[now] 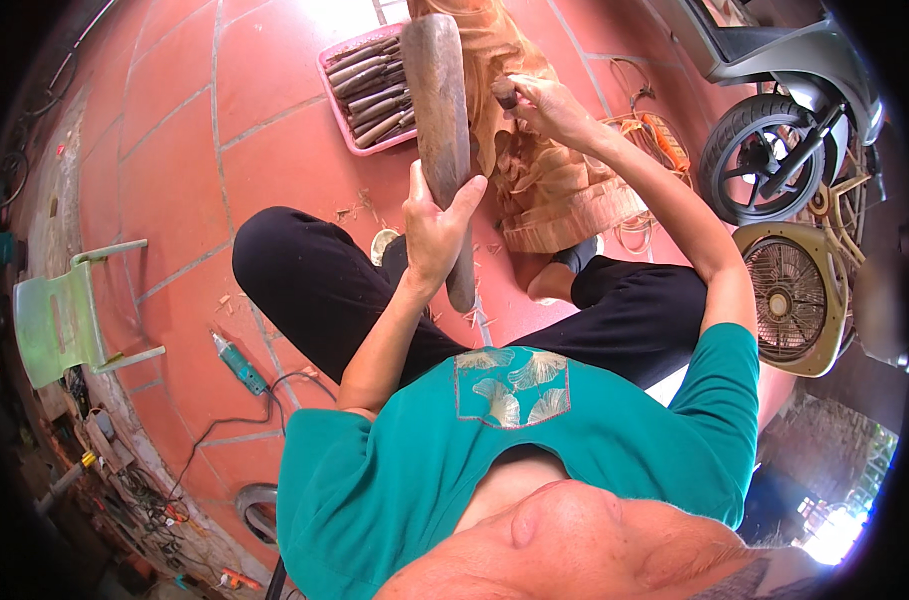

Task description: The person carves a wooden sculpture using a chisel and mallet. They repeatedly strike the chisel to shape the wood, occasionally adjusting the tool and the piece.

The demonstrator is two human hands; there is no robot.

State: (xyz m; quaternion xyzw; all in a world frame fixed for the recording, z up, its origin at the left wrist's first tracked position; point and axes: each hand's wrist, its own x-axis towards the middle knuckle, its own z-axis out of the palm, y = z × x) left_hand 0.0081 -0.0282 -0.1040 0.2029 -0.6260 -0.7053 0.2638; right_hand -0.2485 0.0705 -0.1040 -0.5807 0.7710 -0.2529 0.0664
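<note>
My left hand (pixel 439 225) is closed around a long wooden mallet (pixel 438 110), worn and grey-brown. The mallet stands nearly upright in front of the carving, its broad end away from me. In my right hand (pixel 546 108) is a chisel (pixel 505 94); only the butt of its short brown handle shows clearly, and its blade is hidden. That hand is close to the carved wooden sculpture (pixel 564 205), a tall tan piece with folds and a broad base, standing between my legs. Behind the mallet, a pink tray (pixel 360 150) holds several wood-handled carving tools (pixel 379 103).
Wood chips (pixel 354 212) lie scattered on the red tiled floor (pixel 174 150). To the left are a green chair (pixel 59 325) and a teal power tool (pixel 239 365) with a trailing cord. At right stand a motorbike (pixel 764 160), a box fan (pixel 784 298) and an orange tool (pixel 664 142) with cable.
</note>
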